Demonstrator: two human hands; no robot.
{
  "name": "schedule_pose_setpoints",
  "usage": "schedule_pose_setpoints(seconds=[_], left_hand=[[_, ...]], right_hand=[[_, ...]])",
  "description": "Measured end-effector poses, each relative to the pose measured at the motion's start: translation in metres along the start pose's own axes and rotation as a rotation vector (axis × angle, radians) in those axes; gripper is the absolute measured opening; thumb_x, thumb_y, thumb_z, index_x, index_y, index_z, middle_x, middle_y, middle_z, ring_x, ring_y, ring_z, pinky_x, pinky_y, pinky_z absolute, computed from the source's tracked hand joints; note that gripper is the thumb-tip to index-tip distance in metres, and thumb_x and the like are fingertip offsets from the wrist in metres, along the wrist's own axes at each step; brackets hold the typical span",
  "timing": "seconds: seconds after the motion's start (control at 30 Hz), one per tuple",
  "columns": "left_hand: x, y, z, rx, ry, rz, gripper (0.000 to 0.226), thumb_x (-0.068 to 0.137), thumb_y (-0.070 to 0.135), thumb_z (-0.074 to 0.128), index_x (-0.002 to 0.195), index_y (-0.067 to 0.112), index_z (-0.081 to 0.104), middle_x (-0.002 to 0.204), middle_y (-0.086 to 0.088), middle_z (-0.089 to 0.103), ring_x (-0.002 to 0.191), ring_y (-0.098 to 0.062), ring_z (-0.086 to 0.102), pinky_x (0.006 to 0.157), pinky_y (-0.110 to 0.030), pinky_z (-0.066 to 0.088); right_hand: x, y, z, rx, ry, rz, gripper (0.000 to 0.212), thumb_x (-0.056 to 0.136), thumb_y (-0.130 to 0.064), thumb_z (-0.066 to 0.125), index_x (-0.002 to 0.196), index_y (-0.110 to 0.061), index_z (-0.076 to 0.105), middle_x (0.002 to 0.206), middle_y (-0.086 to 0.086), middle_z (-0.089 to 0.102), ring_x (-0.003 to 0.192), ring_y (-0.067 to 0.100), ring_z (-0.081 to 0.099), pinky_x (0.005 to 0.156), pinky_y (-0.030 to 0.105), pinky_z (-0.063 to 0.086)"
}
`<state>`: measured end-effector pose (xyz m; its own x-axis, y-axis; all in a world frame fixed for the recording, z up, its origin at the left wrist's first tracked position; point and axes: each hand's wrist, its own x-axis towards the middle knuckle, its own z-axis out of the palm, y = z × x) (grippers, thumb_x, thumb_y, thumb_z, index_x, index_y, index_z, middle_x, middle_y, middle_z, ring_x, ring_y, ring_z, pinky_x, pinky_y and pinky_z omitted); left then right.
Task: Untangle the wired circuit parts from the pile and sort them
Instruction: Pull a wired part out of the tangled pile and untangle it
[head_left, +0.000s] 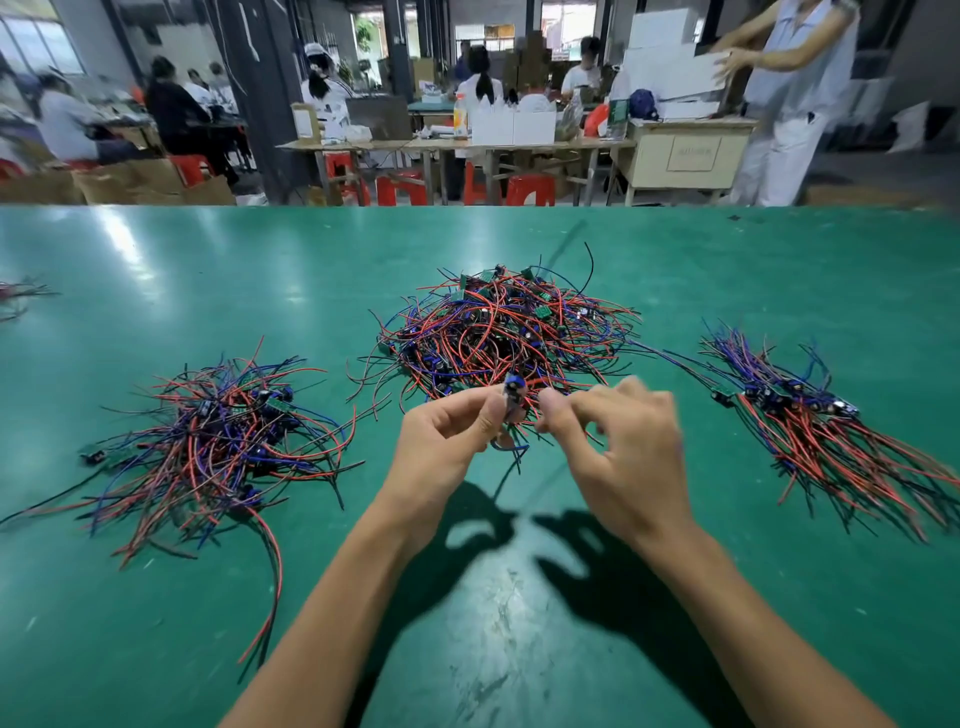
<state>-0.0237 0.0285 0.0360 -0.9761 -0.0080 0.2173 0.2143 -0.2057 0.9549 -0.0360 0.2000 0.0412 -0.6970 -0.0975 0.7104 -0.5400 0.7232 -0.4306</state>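
Both forearms stretched forward over green bench (156, 649). Left hand (441, 441) fingers pinching wired circuit part (514, 400) just before central tangled pile (504, 332); right hand (623, 447) fingers curled, blurred, grip unclear. Sorted bundle (810, 415) far right; looser heap (223, 441) left.

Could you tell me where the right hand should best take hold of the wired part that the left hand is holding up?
Probably by the wires hanging below the left hand, coming from the right. The left fingers already pinch the wired part at its small body, so only those trailing wires stay free. The right hand is blurred.
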Motion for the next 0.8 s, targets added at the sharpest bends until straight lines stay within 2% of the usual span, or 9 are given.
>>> schedule_pose_setpoints(seconds=[0.07,0.1,0.2,0.3,0.43,0.57,0.67,0.73,0.8], left_hand=[[-0.001,0.000,0.000,0.126,-0.004,0.078,0.026,0.083,0.027,0.069,0.102,0.010,0.077,0.081,0.004,0.077,0.065,-0.003,0.062,0.068,-0.014,0.050],[-0.001,-0.001,0.000,0.181,-0.014,0.113,0.023,0.082,0.027,0.072,0.100,0.014,0.078,0.081,0.004,0.078,0.065,-0.003,0.062,0.067,-0.016,0.051],[-0.002,-0.001,0.004,0.297,-0.022,0.182,0.018,0.079,0.029,0.076,0.096,0.027,0.079,0.084,0.007,0.078,0.065,-0.006,0.063,0.064,-0.023,0.054],[-0.002,0.000,0.008,0.228,-0.021,0.175,0.016,0.080,0.023,0.077,0.096,0.026,0.078,0.081,0.010,0.077,0.062,-0.001,0.063,0.061,-0.017,0.052],[-0.003,0.002,0.008,0.242,-0.004,0.179,0.017,0.085,0.012,0.078,0.095,0.026,0.080,0.082,0.008,0.078,0.065,-0.001,0.062,0.065,-0.015,0.050],[-0.002,0.004,0.008,0.288,0.088,0.205,0.010,0.086,0.015,0.079,0.091,0.023,0.082,0.071,0.009,0.074,0.055,-0.002,0.052,0.054,-0.013,0.043],[-0.002,0.007,0.006,0.251,0.121,0.217,0.009,0.088,0.012,0.077,0.095,0.018,0.080,0.073,0.001,0.075,0.047,0.001,0.049,0.048,-0.011,0.039],[-0.003,0.011,0.004,0.225,0.100,0.196,0.012,0.088,0.013,0.077,0.097,0.019,0.079,0.074,-0.003,0.075,0.046,0.000,0.050,0.045,-0.013,0.038],[-0.004,0.012,0.000,0.190,-0.010,0.126,0.019,0.085,0.016,0.075,0.104,0.020,0.078,0.074,-0.008,0.073,0.048,-0.008,0.049,0.045,-0.019,0.039]], right_hand=[[-0.003,-0.007,0.005,0.353,-0.272,0.180,0.039,0.096,-0.065,0.043,0.081,-0.042,0.071,0.077,-0.022,0.068,0.077,-0.001,0.058,0.075,0.019,0.040],[-0.004,-0.010,0.007,0.555,-0.331,0.268,0.037,0.097,-0.061,0.046,0.089,-0.038,0.074,0.081,-0.021,0.070,0.077,-0.004,0.060,0.074,0.014,0.042],[-0.001,-0.010,0.010,0.839,-0.257,0.404,0.033,0.097,-0.044,0.055,0.106,-0.020,0.075,0.080,-0.010,0.066,0.073,0.000,0.055,0.070,0.013,0.043],[0.002,-0.010,0.007,0.945,-0.153,0.473,0.029,0.090,-0.040,0.061,0.100,-0.018,0.077,0.076,-0.010,0.068,0.071,0.005,0.056,0.066,0.015,0.045],[0.006,-0.010,0.004,1.039,-0.087,0.627,0.029,0.081,-0.047,0.068,0.089,-0.022,0.082,0.080,-0.003,0.073,0.068,0.009,0.060,0.062,0.018,0.047],[0.009,-0.007,0.001,1.099,-0.056,0.682,0.027,0.082,-0.044,0.069,0.085,-0.021,0.083,0.080,0.004,0.076,0.065,0.011,0.066,0.060,0.017,0.051],[0.010,-0.006,-0.001,1.114,-0.039,0.669,0.030,0.080,-0.044,0.071,0.077,-0.016,0.082,0.078,0.010,0.077,0.061,0.014,0.068,0.059,0.019,0.054],[0.010,-0.005,0.000,1.097,-0.019,0.640,0.032,0.076,-0.044,0.074,0.072,-0.013,0.080,0.073,0.013,0.075,0.055,0.015,0.066,0.056,0.020,0.053],[0.011,-0.003,0.001,1.081,0.009,0.636,0.031,0.073,-0.042,0.077,0.070,-0.011,0.078,0.069,0.012,0.073,0.053,0.014,0.064,0.053,0.020,0.052]])
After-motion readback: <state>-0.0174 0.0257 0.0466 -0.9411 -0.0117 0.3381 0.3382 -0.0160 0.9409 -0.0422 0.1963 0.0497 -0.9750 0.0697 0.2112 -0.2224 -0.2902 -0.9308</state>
